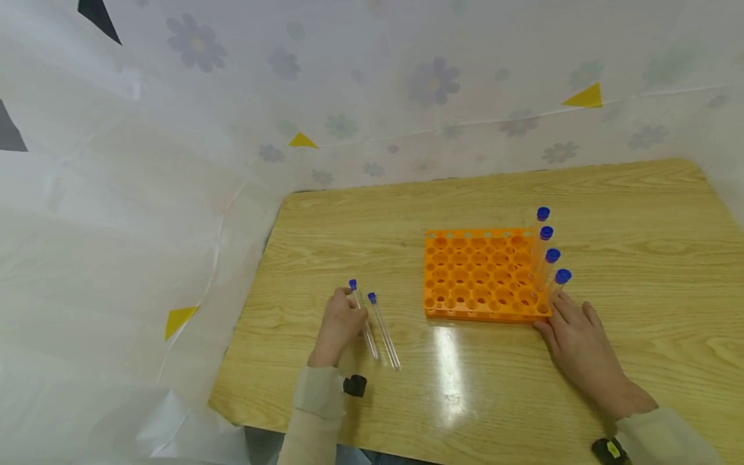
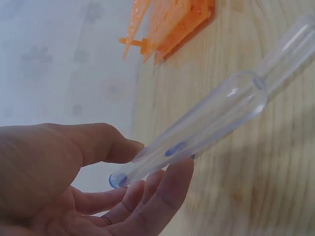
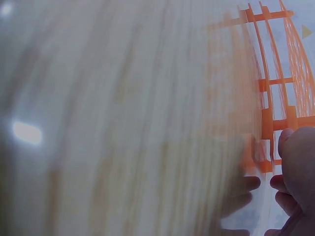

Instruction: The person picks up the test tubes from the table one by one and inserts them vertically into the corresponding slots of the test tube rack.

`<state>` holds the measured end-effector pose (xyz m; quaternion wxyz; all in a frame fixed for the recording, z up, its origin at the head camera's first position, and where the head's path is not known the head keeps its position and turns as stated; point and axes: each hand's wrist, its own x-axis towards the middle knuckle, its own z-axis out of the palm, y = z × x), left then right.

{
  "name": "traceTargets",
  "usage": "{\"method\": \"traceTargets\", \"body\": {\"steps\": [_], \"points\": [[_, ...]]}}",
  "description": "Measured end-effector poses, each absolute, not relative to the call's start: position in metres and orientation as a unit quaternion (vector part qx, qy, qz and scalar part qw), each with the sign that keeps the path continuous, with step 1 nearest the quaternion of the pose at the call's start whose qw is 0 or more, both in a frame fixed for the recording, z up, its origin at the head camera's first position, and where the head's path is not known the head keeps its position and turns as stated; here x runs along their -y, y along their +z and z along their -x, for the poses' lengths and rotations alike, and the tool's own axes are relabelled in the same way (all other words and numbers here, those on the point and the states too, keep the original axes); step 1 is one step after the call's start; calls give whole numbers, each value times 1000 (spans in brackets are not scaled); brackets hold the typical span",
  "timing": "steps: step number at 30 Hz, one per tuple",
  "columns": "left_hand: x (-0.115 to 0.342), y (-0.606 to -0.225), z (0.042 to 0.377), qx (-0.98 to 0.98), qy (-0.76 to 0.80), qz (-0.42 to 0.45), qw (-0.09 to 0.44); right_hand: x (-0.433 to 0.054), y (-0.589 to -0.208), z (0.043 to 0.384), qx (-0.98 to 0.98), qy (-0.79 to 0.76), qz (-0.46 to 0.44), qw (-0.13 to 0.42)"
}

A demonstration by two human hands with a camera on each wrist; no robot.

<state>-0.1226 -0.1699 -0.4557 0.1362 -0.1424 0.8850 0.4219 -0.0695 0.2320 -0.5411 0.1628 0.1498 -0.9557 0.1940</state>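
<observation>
My left hand (image 1: pixel 340 323) pinches a clear test tube (image 1: pixel 369 341) with a blue cap, thumb on one side and fingers on the other, near its capped end in the left wrist view. A second blue-capped tube (image 1: pixel 385 332) lies on the table just right of it. The orange test tube rack (image 1: pixel 482 316) stands to the right, with several blue-capped tubes (image 1: pixel 552 256) upright along its right side. At the rack's front right corner, my right hand (image 1: pixel 581 342) holds on, its thumb against the front in the right wrist view; some fingers are partly hidden.
The wooden table (image 1: pixel 465 374) has a glossy light reflection near its front. A pale flower-patterned curtain (image 1: pixel 378 84) hangs behind it and along the left. Most of the rack's holes hold no tube. Dark wrist cameras (image 1: pixel 354 385) sit beside both cuffs.
</observation>
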Motion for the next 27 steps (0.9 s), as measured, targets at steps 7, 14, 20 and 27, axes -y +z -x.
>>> {"method": "traceTargets", "body": {"steps": [7,14,20,27], "points": [[164,-451,128,-868,464,125,122,-232,-541,69,956,192,-149,162],[155,-445,133,-844,511,103,124,-232,-541,69,955,193,-151,165],[148,-440,137,-844,519,70,115,-232,-540,69,956,192,-150,163],[138,-433,144,-841,530,41,102,-232,-540,69,956,194,-150,161]]}}
